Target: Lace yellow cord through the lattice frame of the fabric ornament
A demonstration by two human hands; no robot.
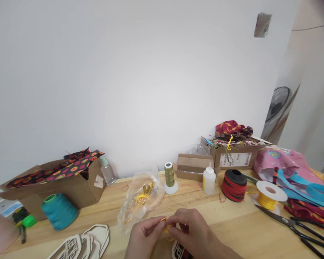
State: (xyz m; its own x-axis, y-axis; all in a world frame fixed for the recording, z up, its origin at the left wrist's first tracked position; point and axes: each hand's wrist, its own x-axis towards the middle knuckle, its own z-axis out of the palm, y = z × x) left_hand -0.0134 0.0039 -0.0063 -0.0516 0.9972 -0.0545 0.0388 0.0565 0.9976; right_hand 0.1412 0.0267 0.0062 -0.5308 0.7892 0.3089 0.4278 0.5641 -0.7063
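Near the table's front edge, my left hand (145, 235) pinches a thin yellow cord (166, 232) between thumb and forefinger. My right hand (193, 230) meets it from the right, its fingertips closed on the same cord. The cord looks looped or knotted, but the fingers hide most of it. Under my right hand lies a pale cut-out lattice piece (176, 250) with dark and red material showing, partly covered. Just beyond my hands is a clear plastic bag (129, 212) holding yellow cord and gold-coloured bits.
Pale lattice pieces (97, 237) lie left, beside a teal thread cone (59, 211) and a cardboard box (62, 196) of fabric. Behind stand an olive thread spool (169, 175) and white bottle (209, 181). Right are red cord (234, 187), a yellow cord spool (268, 190) and black scissors (288, 223).
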